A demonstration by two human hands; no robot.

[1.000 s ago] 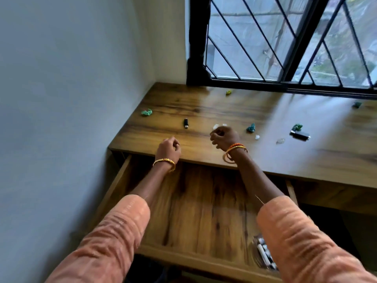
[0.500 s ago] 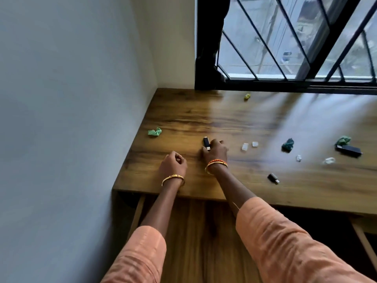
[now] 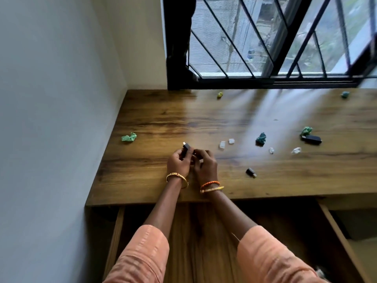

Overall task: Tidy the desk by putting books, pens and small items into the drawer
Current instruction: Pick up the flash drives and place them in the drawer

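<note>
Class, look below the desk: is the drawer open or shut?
Open. The drawer is pulled out beneath the desk edge, its wooden floor and side rails exposed.

Two hands: left hand, right hand, fingers curled together.
Small black sticks, three: one gripped in the fingers, one right of them, one larger far right.
Crumpled paper scraps, five: one left of the fingers, four beyond or right.
Clear small pieces, four, right of the fingers.
Open drawer, one, below the wrists.
</note>
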